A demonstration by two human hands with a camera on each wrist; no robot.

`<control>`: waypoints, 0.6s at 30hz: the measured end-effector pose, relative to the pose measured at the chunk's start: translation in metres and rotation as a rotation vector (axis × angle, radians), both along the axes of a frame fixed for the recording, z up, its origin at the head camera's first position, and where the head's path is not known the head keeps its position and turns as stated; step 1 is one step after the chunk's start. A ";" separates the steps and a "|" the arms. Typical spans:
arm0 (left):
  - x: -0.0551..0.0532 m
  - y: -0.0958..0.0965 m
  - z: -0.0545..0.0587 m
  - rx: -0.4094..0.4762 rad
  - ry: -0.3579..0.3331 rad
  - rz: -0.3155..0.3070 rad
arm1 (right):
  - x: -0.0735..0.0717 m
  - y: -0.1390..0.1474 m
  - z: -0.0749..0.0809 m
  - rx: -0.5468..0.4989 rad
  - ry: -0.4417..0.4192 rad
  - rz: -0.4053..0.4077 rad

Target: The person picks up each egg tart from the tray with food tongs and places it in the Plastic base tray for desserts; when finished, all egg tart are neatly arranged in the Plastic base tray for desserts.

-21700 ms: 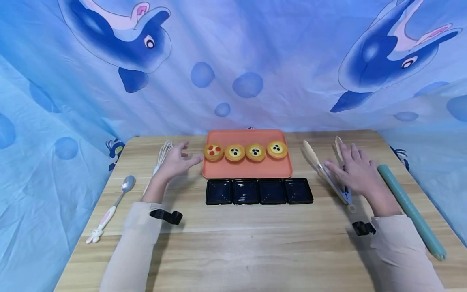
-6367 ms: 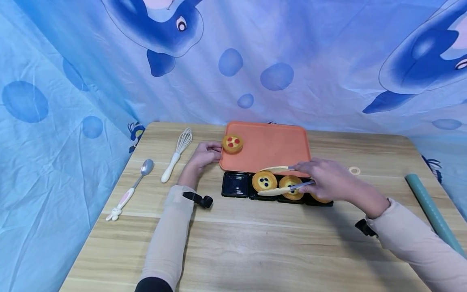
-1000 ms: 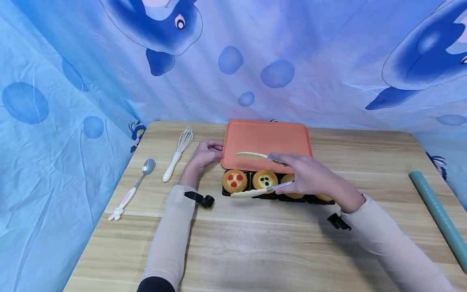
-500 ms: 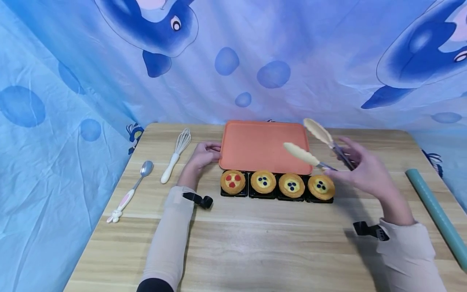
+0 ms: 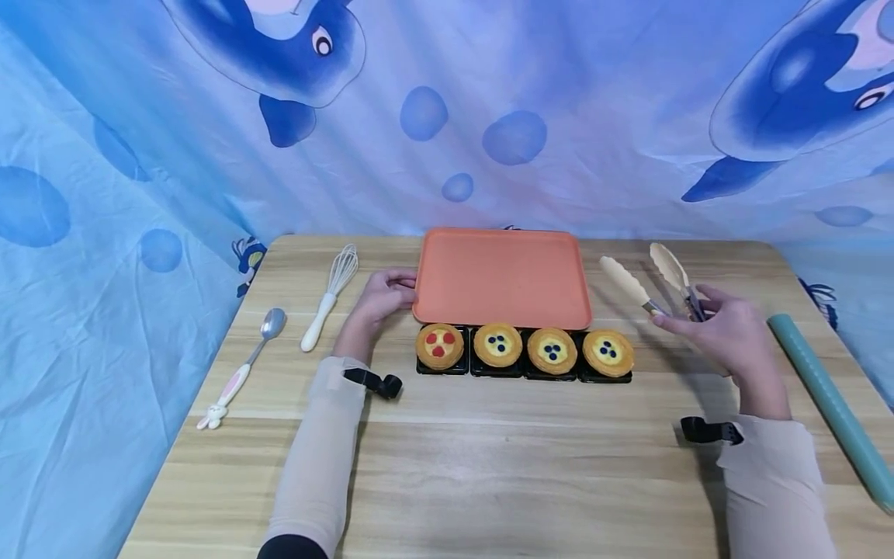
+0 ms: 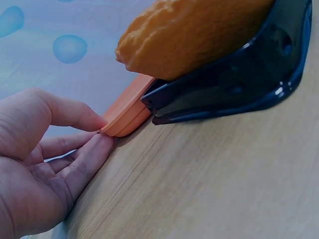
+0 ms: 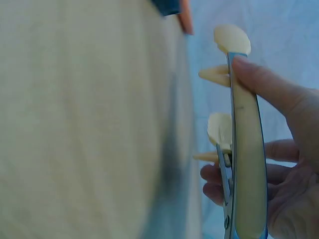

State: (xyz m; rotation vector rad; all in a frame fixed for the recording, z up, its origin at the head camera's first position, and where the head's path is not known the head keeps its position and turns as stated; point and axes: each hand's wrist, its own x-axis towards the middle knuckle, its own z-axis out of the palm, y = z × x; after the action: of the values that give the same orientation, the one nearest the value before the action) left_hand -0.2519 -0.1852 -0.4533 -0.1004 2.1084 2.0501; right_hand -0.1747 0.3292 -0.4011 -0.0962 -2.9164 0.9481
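Note:
My right hand (image 5: pixel 736 334) grips a pair of food tongs (image 5: pixel 628 281) with cream scalloped tips, spread apart above the right part of the table. In the right wrist view the thumb lies along one arm of the tongs (image 7: pixel 247 149) and the fingers curl behind. At the orange tray (image 5: pixel 503 279), my left hand (image 5: pixel 380 299) pinches the left edge between thumb and fingers, as the left wrist view shows on the tray corner (image 6: pixel 127 112). In front of the tray, a row of black square dishes holds several tarts: one red-topped tart (image 5: pixel 440 347) at left, the others blue-dotted (image 5: pixel 552 352).
To the left lie a white whisk (image 5: pixel 331 295) and a spoon (image 5: pixel 240 373) with a rabbit handle. A green rolling pin (image 5: pixel 831 411) lies along the right side of the wooden table (image 5: pixel 482 466). Behind hangs a blue dolphin-print curtain (image 5: pixel 587 101).
The red-topped tart has gone from the tray to the leftmost dish since several seconds ago. Over the last second my right hand has carried the tongs rightward, off the tarts. My left hand stays put.

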 end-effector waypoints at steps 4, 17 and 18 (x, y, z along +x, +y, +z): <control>0.001 -0.003 0.000 -0.011 0.002 0.007 | -0.006 -0.001 -0.014 0.100 0.000 -0.011; -0.003 0.000 -0.001 0.000 0.007 0.004 | -0.004 -0.003 -0.017 0.183 -0.056 -0.092; -0.003 0.000 -0.002 0.007 0.007 0.003 | -0.004 -0.004 -0.017 0.185 -0.059 -0.096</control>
State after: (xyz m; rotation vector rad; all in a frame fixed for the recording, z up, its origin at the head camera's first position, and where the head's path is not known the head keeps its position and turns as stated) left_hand -0.2546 -0.1853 -0.4551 -0.0955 2.1068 2.0621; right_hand -0.1786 0.3257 -0.4185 -0.2537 -3.0050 0.6687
